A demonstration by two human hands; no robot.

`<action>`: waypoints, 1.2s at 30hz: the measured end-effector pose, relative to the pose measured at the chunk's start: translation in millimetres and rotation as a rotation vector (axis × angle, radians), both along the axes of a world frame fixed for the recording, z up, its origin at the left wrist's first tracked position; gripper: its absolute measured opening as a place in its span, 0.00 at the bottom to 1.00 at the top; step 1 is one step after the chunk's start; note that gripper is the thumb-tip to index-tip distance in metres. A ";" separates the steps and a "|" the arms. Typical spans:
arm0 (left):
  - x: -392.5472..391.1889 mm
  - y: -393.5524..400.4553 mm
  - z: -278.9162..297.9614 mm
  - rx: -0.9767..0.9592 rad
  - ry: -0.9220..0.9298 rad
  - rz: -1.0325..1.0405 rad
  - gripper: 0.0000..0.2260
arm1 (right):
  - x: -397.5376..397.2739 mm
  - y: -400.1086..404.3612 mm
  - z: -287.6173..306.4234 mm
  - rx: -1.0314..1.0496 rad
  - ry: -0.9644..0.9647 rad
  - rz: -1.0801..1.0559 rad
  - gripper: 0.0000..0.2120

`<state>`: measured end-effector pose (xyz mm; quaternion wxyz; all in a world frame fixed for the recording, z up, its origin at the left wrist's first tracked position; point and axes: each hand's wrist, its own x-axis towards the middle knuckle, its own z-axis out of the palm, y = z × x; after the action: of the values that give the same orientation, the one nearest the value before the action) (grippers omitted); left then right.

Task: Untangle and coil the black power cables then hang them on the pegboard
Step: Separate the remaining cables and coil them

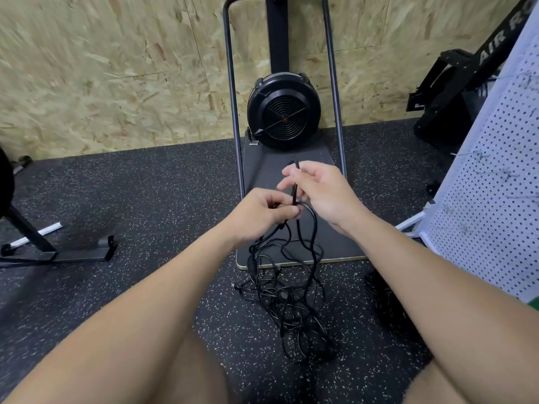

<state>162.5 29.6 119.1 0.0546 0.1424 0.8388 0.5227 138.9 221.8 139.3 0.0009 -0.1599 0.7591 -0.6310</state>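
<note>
While L hand (259, 212) pinches cable (294, 188), R hand (319, 191) curled

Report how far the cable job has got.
Done: nothing visibly finished; no cable hangs on the pegboard. In hand: the left hand and right hand both pinch a strand of the black cables, lifting it. Left: most of the cable lies tangled on the floor; untangle, coil, hang.

A chipboard wall (116, 68) meets a black speckled rubber floor (145, 185); a black fan machine (283, 110) stands against it.
</note>
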 end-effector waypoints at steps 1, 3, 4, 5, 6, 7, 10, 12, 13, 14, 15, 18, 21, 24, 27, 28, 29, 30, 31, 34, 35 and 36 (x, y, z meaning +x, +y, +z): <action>-1.1 0.5 0.8 0.010 0.027 0.036 0.08 | -0.9 1.8 -2.6 0.020 0.020 -0.010 0.08; -3.6 3.0 6.1 0.054 0.061 0.164 0.10 | 0.3 5.6 -9.0 0.217 0.079 -0.017 0.10; -7.0 2.0 8.0 0.073 0.070 0.221 0.11 | 1.8 6.9 -13.1 0.307 0.064 0.009 0.10; -9.9 -0.3 9.8 0.069 0.074 0.269 0.11 | 2.1 7.8 -17.1 0.323 0.014 0.044 0.09; -11.3 -2.2 11.8 0.064 0.075 0.306 0.12 | 2.0 10.1 -18.6 0.286 -0.048 0.072 0.06; -12.3 -5.3 12.9 0.066 0.074 0.331 0.12 | 1.2 14.3 -17.6 0.246 -0.096 0.082 0.05; -15.0 -17.2 14.2 0.101 0.067 0.363 0.12 | -3.2 30.7 -4.1 0.224 -0.121 0.048 0.08; -14.7 -16.3 19.2 0.108 0.096 0.369 0.12 | -4.6 37.1 -2.2 0.278 -0.156 0.108 0.11; -15.2 -14.4 23.0 0.136 0.092 0.370 0.12 | -3.8 36.9 -4.1 0.289 -0.198 0.168 0.15; -15.9 -13.9 26.8 0.174 0.071 0.368 0.12 | -3.4 35.6 -8.4 0.280 -0.242 0.216 0.17; -16.1 -13.9 30.4 0.212 0.047 0.372 0.11 | -2.9 34.4 -12.8 0.274 -0.273 0.242 0.18; -19.0 -25.1 35.4 0.323 -0.004 0.448 0.11 | -5.3 38.5 -23.7 0.285 -0.317 0.260 0.16; -25.3 -42.9 33.4 0.465 -0.036 0.530 0.11 | -4.8 46.6 -32.9 0.407 -0.352 0.292 0.08; -30.4 -50.3 42.4 0.649 -0.024 0.588 0.09 | -1.9 46.7 -40.3 0.548 -0.344 0.293 0.04; -30.5 -50.2 53.5 0.809 0.038 0.566 0.06 | 3.7 40.9 -42.2 0.785 -0.252 0.305 0.06; -30.6 -50.5 52.5 0.763 0.072 0.567 0.07 | 3.1 38.3 -41.0 0.820 -0.202 0.302 0.08; -30.5 -49.7 48.5 0.660 0.104 0.574 0.08 | 4.4 34.8 -35.9 0.755 -0.186 0.280 0.08; -29.6 -47.2 43.5 0.527 0.131 0.575 0.10 | 4.0 32.8 -30.7 0.586 -0.197 0.245 0.08; -28.2 -43.6 38.8 0.407 0.149 0.573 0.12 | 3.6 31.8 -23.6 0.387 -0.206 0.206 0.07; -23.1 -35.0 32.5 0.338 0.136 0.547 0.09 | 0.7 31.5 -8.1 0.027 -0.222 0.157 0.07; -21.7 -33.1 31.3 0.343 0.111 0.515 0.06 | 1.4 30.6 -8.6 0.023 -0.219 0.137 0.07; -21.1 -31.1 28.8 0.322 0.068 0.467 0.04 | 1.5 29.1 -10.9 0.014 -0.216 0.112 0.06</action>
<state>141.4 -1.5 147.9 -0.1186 -0.0303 0.7563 0.6427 140.4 250.9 128.4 0.1188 -0.1333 0.7490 -0.6381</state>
